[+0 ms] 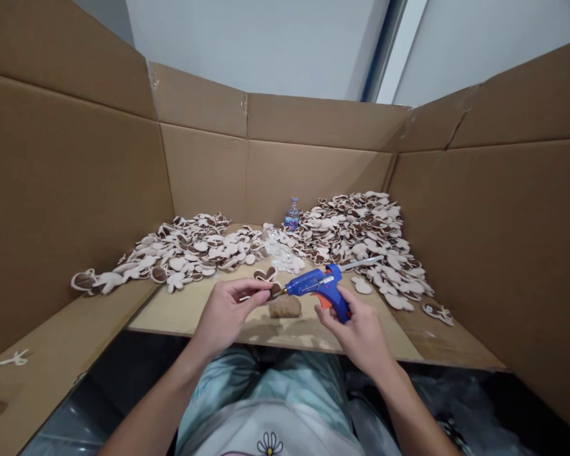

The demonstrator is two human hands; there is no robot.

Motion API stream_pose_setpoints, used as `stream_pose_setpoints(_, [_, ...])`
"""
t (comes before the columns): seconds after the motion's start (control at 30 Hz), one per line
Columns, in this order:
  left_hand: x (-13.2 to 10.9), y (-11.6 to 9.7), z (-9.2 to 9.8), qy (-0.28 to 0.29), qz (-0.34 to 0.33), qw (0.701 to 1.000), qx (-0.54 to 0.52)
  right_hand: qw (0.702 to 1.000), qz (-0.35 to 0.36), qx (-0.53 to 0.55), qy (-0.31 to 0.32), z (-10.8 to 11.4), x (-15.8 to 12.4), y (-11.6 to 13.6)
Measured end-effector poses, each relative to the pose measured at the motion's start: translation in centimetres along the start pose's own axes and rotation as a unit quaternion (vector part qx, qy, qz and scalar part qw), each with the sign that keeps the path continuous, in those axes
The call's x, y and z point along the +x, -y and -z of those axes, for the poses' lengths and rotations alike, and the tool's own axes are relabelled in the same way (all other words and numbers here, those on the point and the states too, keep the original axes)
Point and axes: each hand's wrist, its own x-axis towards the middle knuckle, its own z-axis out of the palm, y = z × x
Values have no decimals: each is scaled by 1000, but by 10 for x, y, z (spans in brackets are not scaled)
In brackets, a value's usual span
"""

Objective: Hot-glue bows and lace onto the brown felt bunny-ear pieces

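Note:
My left hand (235,310) pinches a small brown felt rabbit-head piece (274,291) with pale-edged ears pointing away from me. In my right hand (361,326) is a blue hot glue gun (313,282) with an orange trigger. Its metal nozzle points left and meets or nearly meets the brown piece; I cannot tell whether they touch. A clear glue stick (363,262) juts from the gun's back end. Below the nozzle, a brown block (285,308) lies on the pale board (185,313).
Heaps of white and brown rabbit-shaped pieces lie left (194,247) and right (361,228). A water bottle (292,215) stands at the back beside crumpled clear plastic (281,253). Tall cardboard walls (313,123) enclose three sides. One loose piece (438,313) lies at the right.

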Motion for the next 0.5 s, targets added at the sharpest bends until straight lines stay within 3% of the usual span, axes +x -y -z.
stream_pose_setpoints(0.5, [-6,-8,-1,3,3,1000,-20,999,32,-30,-28,6,-3,6])
